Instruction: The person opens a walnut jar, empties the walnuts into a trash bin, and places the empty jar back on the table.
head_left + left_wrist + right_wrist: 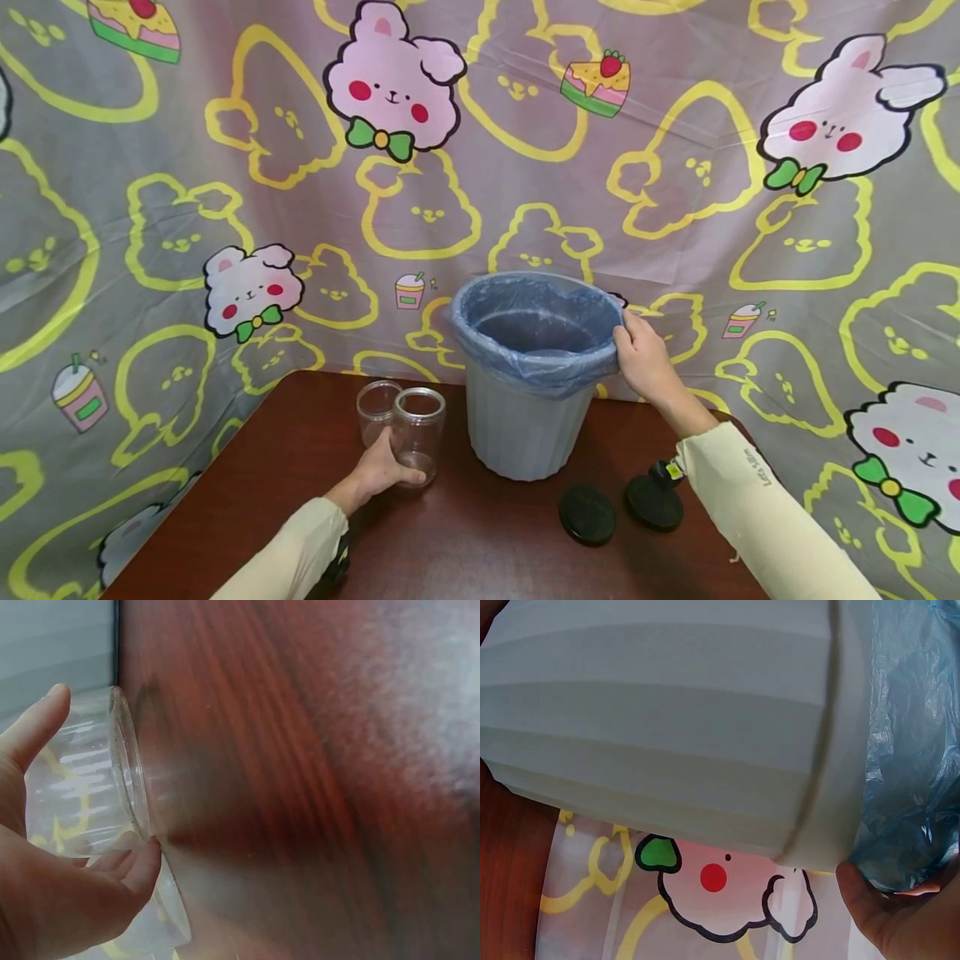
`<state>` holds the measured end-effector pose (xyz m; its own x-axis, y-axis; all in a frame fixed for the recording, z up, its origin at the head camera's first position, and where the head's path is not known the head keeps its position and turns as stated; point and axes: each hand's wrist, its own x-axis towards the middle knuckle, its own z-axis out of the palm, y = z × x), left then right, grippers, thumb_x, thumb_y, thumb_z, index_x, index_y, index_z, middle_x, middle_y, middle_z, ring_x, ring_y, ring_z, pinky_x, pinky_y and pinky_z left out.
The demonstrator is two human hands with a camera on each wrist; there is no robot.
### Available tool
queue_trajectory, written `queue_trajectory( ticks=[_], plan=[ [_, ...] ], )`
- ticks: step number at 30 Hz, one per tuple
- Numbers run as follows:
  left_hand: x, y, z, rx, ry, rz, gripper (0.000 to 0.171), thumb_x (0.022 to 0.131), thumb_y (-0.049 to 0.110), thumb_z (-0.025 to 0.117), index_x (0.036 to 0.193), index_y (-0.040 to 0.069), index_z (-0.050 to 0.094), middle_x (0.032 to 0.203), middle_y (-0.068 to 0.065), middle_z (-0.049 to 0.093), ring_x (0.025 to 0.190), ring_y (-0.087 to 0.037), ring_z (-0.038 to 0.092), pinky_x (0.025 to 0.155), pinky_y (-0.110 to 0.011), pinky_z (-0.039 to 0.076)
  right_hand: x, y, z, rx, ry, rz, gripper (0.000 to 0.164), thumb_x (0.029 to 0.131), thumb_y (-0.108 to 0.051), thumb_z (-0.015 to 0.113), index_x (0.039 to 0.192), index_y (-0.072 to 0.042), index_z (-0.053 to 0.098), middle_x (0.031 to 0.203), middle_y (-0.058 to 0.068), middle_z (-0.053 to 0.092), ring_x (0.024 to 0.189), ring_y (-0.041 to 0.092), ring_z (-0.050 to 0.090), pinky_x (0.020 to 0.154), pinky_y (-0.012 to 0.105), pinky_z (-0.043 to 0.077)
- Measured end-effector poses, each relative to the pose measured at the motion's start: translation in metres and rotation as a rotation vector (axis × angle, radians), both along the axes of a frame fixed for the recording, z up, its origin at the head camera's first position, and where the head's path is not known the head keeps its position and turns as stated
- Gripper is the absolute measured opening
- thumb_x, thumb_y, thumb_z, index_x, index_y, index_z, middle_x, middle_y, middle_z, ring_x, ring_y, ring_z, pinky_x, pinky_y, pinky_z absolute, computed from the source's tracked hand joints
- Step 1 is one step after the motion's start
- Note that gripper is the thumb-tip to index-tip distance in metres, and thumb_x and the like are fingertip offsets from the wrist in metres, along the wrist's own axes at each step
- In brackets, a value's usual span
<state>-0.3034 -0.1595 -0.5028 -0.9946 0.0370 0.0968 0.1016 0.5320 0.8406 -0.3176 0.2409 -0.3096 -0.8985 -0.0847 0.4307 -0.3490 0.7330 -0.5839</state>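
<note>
A grey trash bin stands upright on the table, with a blue plastic bag lining it and folded over its rim. My right hand grips the bin's right rim through the bag; in the right wrist view the thumb lies at the bag's edge. On the left, my left hand holds a clear jar without a lid low on its side, thumb and fingers around it. A second clear jar stands right behind, partly hidden by the first.
Two round black lids lie on the dark red-brown table, in front of and to the right of the bin. A curtain printed with cartoon rabbits hangs behind and around the table.
</note>
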Motion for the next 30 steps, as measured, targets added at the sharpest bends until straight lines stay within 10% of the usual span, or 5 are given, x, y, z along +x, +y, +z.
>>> queue_trajectory(
  ticks=[30],
  plan=[
    [0.0095,-0.0038,0.0004,-0.069,0.008,0.002,0.091,0.047,0.009,0.093,0.125,0.0,0.048,0.119,-0.02,0.06,0.112,-0.041,0.051,0.095,-0.052,0.037,0.0009,-0.0007,0.001,0.01,0.003,-0.006,0.055,0.102,-0.026,0.028,0.146,0.006,0.02,0.15,0.026,0.021,0.137,0.041,0.018,0.108,0.053,0.018]
  ],
)
